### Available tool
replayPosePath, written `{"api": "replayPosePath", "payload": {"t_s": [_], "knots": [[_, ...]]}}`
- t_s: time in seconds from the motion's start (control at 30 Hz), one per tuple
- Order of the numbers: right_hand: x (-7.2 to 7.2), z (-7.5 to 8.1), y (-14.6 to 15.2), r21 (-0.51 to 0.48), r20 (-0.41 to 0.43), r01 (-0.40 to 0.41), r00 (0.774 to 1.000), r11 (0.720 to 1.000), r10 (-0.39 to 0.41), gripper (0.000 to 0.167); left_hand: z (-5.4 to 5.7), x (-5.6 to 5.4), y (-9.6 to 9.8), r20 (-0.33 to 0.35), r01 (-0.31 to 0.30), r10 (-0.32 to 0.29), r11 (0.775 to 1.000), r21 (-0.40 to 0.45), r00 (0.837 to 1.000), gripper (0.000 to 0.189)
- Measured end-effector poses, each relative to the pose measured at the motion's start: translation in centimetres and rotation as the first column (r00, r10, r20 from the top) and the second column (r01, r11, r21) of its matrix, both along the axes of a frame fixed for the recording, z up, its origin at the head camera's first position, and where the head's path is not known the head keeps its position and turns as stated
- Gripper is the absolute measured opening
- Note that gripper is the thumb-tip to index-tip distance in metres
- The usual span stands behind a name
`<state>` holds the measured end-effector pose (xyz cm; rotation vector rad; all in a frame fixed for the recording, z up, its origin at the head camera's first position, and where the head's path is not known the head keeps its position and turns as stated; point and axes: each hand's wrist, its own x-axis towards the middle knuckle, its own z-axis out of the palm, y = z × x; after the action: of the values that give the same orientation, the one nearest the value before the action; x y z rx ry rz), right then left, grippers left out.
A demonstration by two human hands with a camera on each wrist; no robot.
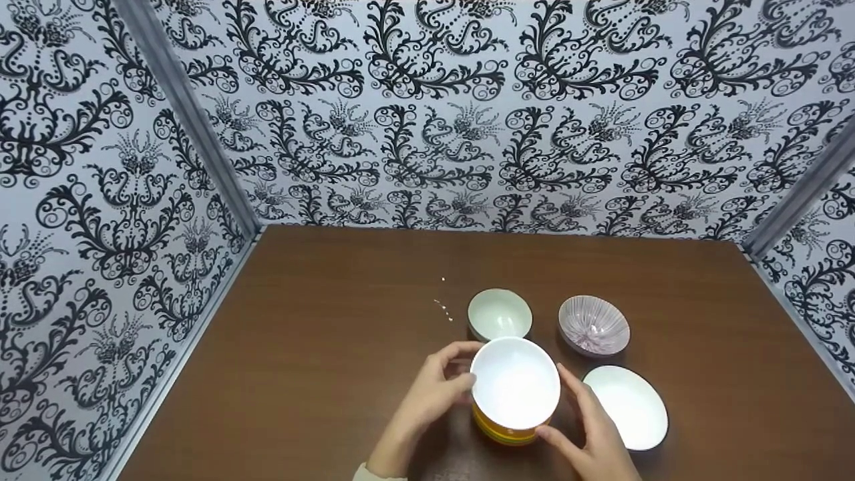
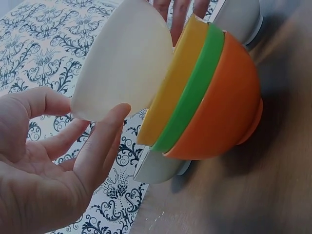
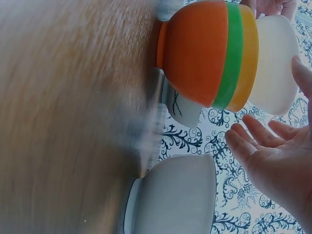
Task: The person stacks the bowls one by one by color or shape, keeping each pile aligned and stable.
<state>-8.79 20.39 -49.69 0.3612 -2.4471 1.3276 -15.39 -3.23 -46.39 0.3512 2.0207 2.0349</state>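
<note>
Between both hands is a white bowl (image 1: 516,383), tilted just over a nested stack. That stack has a yellow bowl (image 2: 175,80) on top, a green bowl (image 2: 191,90) in the middle and an orange bowl (image 2: 222,102) at the bottom, on the table. My left hand (image 1: 431,391) pinches the white bowl's left side, thumb at the rim and fingers against the outside. From the right, my right hand (image 1: 591,431) holds the same bowl, its thumb (image 3: 301,73) over the rim. Whether the white bowl touches the yellow one is hard to tell.
Behind the stack stands a pale green bowl (image 1: 499,314). A purple-streaked bowl (image 1: 594,325) is at the back right, and a white bowl with a dark rim (image 1: 628,407) lies beside my right hand. Small white specks (image 1: 443,308) dot the brown table (image 1: 320,334). Patterned walls (image 1: 434,133) enclose it.
</note>
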Motion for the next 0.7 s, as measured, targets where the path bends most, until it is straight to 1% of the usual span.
{"api": "replayPosePath", "payload": {"t_s": [0.17,0.43,0.53,0.7], "knots": [[-0.1,0.0,0.0,0.023,-0.030,0.020,0.999,1.000,-0.019,0.078,-0.1,0.2,0.0,-0.005,-0.001,0.001,1.000,-0.004,1.000,0.047],[0.1,-0.4,0.0,0.017,-0.095,0.000,0.995,1.000,0.002,0.080,-0.8,0.7,-0.2,-0.012,0.020,-0.020,0.999,0.033,1.000,0.041],[0.0,-0.5,0.1,0.027,-0.117,0.005,0.993,1.000,-0.001,0.080,-1.0,0.9,-0.2,-0.050,0.028,-0.026,0.999,0.025,0.998,0.039],[-0.1,-0.7,0.2,0.030,-0.146,0.008,0.989,1.000,-0.003,0.081,-1.1,1.2,-0.4,-0.129,0.045,-0.046,0.999,-0.010,0.991,0.044]]}}
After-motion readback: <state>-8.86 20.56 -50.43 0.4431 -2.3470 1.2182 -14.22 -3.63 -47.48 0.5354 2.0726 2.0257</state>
